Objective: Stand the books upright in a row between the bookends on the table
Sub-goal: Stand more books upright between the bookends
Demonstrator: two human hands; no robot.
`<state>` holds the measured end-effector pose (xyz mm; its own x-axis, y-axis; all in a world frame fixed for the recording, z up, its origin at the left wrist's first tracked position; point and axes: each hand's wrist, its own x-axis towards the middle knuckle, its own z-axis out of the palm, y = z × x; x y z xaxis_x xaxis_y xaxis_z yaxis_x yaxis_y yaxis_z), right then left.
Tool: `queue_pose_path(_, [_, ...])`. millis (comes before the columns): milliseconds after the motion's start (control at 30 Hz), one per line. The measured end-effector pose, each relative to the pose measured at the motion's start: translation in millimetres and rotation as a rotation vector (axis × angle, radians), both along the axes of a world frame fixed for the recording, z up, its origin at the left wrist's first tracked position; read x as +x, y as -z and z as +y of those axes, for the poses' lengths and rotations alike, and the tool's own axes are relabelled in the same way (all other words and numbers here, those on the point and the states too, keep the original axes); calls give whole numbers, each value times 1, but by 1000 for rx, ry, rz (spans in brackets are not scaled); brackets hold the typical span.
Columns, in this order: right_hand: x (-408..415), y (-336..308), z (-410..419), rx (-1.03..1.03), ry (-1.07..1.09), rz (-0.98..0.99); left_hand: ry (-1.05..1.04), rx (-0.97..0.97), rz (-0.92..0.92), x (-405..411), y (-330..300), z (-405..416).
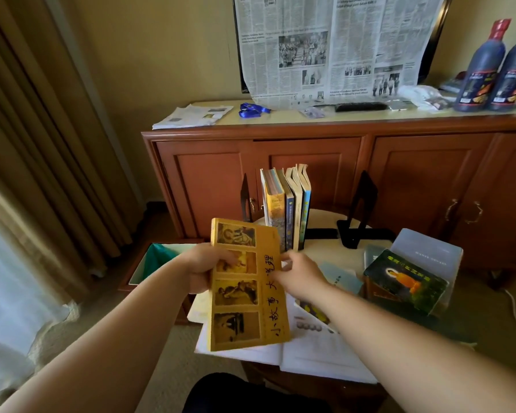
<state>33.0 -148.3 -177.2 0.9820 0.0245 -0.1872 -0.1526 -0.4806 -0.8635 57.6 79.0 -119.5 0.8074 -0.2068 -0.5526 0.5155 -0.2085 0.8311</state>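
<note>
With the yellow book (248, 287) lifted clear of the table (322, 217), my left hand (203, 268) grips its left edge, thumb on the cover, and my right hand (298, 272) pinches the right edge, I reckon to turn it spine-out. Further right lies a green book (405, 280) on a clear box (426, 251); what's in it I can't tell. Beyond, the upright books (286, 207) stand between the left bookend (246, 198) and the right bookend (361, 210), with a gap there.

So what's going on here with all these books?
A person is shelving books on a small table. Both hands hold a yellow book, left hand at its left edge, right hand at its right. A few books already stand between two black bookends; more books lie flat nearby.
</note>
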Motion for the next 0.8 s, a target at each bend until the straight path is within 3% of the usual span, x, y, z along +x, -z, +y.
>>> queue_pose_path(200, [59, -48, -17, -496, 76, -433, -222, -13, -258, 12, -36, -1])
queue_pose_path(367, [83, -69, -26, -776, -49, -523, -360, 54, -391, 29, -60, -18])
queue_pose_path(500, [95, -71, -26, -843, -153, -372, -450, 63, -467, 46, -71, -31])
queue_pose_path(800, [102, -66, -34, -812, -192, -438, -642, 130, -636, 91, -49, -85])
